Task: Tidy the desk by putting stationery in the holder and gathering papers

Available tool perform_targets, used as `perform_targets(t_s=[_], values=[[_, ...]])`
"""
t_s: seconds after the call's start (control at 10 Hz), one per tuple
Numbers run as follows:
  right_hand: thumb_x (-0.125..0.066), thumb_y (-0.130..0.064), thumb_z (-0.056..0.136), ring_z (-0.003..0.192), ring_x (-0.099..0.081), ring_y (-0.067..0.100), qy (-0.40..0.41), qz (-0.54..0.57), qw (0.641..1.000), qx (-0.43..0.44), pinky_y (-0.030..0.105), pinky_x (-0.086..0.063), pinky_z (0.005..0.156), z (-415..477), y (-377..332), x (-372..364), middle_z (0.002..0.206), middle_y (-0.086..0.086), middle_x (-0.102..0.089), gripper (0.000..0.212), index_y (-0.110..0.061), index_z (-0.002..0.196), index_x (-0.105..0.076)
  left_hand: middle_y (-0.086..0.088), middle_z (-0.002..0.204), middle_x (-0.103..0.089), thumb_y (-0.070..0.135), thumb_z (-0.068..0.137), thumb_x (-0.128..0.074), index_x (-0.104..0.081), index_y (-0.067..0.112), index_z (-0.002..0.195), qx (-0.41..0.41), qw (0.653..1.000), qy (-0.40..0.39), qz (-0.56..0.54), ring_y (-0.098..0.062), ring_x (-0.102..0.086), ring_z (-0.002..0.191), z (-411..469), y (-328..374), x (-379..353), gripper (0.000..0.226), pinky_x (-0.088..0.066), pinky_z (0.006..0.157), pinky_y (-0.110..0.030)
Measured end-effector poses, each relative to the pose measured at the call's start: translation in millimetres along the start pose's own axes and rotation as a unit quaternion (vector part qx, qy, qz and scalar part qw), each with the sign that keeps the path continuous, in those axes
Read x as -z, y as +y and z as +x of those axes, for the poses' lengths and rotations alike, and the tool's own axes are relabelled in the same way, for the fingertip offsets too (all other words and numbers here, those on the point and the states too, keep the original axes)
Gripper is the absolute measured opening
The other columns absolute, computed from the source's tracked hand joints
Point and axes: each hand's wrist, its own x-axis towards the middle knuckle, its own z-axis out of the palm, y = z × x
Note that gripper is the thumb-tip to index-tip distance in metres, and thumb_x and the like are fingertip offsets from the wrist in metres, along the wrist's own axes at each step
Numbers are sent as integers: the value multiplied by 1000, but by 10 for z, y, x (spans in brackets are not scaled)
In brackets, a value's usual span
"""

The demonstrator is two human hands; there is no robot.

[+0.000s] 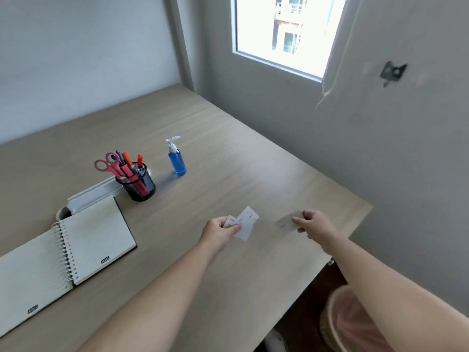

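Note:
My left hand [220, 231] pinches a few small white paper slips [245, 221], fanned out above the middle of the wooden desk [228, 158]. To its right, my right hand [316, 223] holds one more paper slip [288, 222] by its edge, near the desk's right side. A black mesh holder [139, 185] stands at the left, filled with pink-handled scissors [107, 163], highlighters and pens.
An open spiral notebook [68, 252] lies at the front left, with a white tray [94, 193] behind it. A blue pump bottle [176, 158] stands right of the holder. A lined waste bin [352, 323] sits on the floor beyond the desk's right edge.

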Motion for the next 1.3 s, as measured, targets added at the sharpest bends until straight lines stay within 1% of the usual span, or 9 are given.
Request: perform_targets(t_s=[0.2,0.3,0.4,0.6,0.7,1.0,1.1,1.2,1.3], values=[[-61,-15,88,71,-59,18,117,64,989,-69,42,-53,82,-570,909,912,88,15,-71,12,-9,82,-69,4,69,-63,9,86,-67,-70,17,86,-29,993,-97,57,-6,-48,51,-143,244,-1085,8,-38,52,-20],[-60,-13,87,75,-61,20,158,69,978,-120,46,-51,91,-863,1449,1424,92,21,-74,13,-11,80,-70,-3,69,-64,9,83,-70,-71,10,94,-45,984,-138,101,-10,-50,52,-244,317,-1791,11,-41,53,-22],[-59,-14,86,73,-62,19,187,62,968,-155,42,-53,85,-1108,1907,1860,83,15,-74,13,-12,80,-70,-4,65,-62,6,83,-67,-68,11,92,-46,974,-179,132,-11,-49,49,-331,360,-2469,11,-39,46,-19],[-59,-13,85,57,-53,11,182,27,961,-208,26,-41,58,-1382,2744,2540,63,0,-64,11,-18,78,-65,-3,58,-65,8,79,-65,-66,10,74,-23,941,-231,245,-14,-56,52,-410,111,-3688,5,-50,62,-29],[-59,-12,85,55,-51,7,169,14,956,-238,23,-36,51,-1380,3125,2552,64,0,-65,11,-20,78,-61,-3,60,-67,10,79,-65,-70,4,86,6,924,-246,293,-17,-60,57,-354,-227,-4024,10,-53,69,-31],[-57,-13,86,71,-58,21,81,6,938,-336,27,-43,58,-870,4144,1748,78,6,-65,10,-11,93,-64,-1,61,-66,7,76,-63,-69,11,77,115,858,-296,404,-19,-61,63,141,-1477,-4414,8,-53,68,-30],[-59,-14,87,77,-57,21,71,13,935,-347,24,-40,57,-559,4316,1637,84,5,-62,23,-9,109,-64,-9,72,-71,10,80,-64,-70,6,90,136,856,-306,393,-16,-63,60,421,-1744,-4640,13,-56,74,-31],[-64,-24,86,105,-59,25,43,14,933,-358,22,-42,78,-295,4513,1561,112,10,-65,46,-8,128,-53,-12,102,-73,25,83,-68,-61,7,118,149,840,-340,395,-18,-67,72,626,-1888,-4853,39,-52,77,-30],[-65,-29,85,114,-57,28,35,-4,928,-372,31,-45,91,-166,4611,1509,119,14,-64,58,-4,133,-45,-11,124,-64,38,83,-67,-42,11,140,133,817,-341,445,-23,-66,101,782,-1984,-4930,68,-49,91,-31]])
